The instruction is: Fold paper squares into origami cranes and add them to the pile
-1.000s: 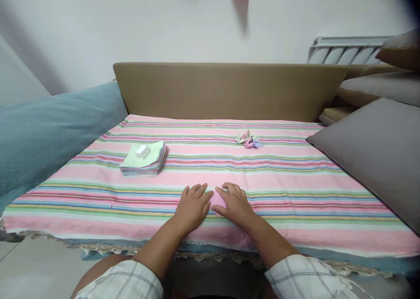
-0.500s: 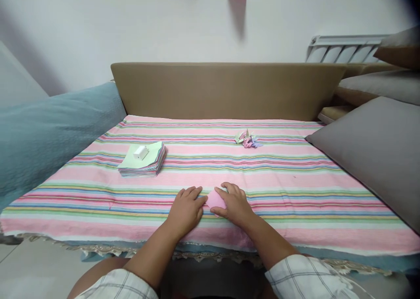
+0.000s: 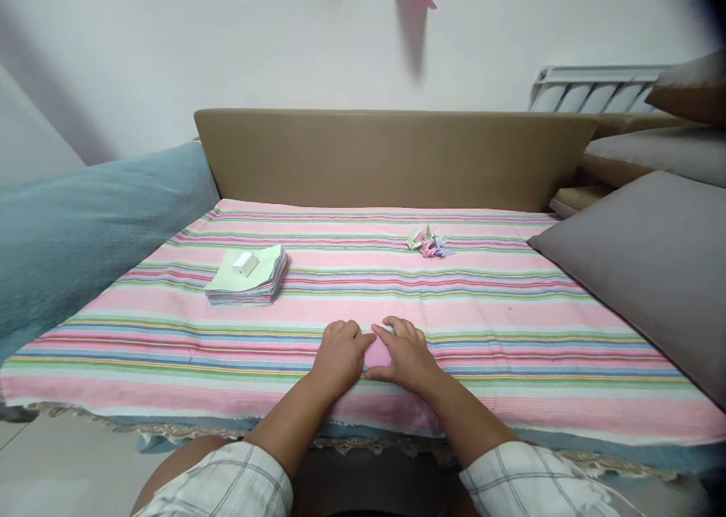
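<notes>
A small pink piece of folded paper (image 3: 377,354) lies on the striped cloth (image 3: 227,385) between my two hands. From the left, my left hand (image 3: 342,354) reaches over its edge, thumb on the paper and the other fingers curled. My right hand (image 3: 407,353) grips it from the right, thumb near the lower edge and index finger along the upper one. Parts of the paper are covered by the fingers, so its full outline is hidden.
A stack of coloured paper (image 3: 249,294) stands at the left with a white block (image 3: 245,264) on top. Several folded paper cranes (image 3: 429,243) sit farther back. A grey cushion (image 3: 640,252) leans at the right; a blue bolster (image 3: 107,215) borders the left.
My left hand has moved right, closer to my right hand, and its thumb now overlaps the pink paper. The right hand stays nearly in place. The view has tilted slightly.
</notes>
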`<state>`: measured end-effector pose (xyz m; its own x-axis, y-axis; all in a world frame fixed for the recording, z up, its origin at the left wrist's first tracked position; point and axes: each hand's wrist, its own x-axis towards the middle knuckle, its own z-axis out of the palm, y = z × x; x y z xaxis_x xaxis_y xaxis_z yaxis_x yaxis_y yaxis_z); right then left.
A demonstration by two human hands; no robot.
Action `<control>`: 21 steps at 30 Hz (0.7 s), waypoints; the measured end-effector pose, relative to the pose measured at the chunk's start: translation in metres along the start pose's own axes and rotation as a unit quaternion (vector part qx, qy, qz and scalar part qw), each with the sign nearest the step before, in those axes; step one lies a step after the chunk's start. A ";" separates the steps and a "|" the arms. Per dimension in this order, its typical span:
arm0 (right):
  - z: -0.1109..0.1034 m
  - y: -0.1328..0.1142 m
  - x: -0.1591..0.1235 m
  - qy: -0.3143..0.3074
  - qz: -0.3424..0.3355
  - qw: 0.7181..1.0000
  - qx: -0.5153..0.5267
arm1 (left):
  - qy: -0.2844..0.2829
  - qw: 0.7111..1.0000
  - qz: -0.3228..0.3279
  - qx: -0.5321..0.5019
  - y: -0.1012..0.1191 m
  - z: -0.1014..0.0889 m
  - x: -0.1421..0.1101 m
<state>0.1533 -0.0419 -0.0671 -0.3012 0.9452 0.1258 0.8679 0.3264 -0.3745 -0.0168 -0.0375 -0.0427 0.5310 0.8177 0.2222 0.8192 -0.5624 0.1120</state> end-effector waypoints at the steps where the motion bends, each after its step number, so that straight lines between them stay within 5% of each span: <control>1: 0.000 0.000 0.000 0.001 -0.001 1.000 0.000 | -0.007 1.000 -0.002 0.005 0.000 0.002 0.002; 14: -0.002 0.000 0.000 -0.011 0.002 1.000 0.004 | -0.011 0.998 0.060 -0.030 -0.008 0.004 -0.014; 21: -0.005 -0.001 -0.002 -0.038 -0.005 0.999 0.003 | -0.034 0.997 0.026 -0.070 -0.001 -0.009 -0.021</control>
<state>0.1557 -0.0444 -0.0621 -0.3400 0.9385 0.0592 0.8621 0.3362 -0.3791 -0.0302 -0.0549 -0.0390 0.5897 0.7904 0.1655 0.7545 -0.6124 0.2362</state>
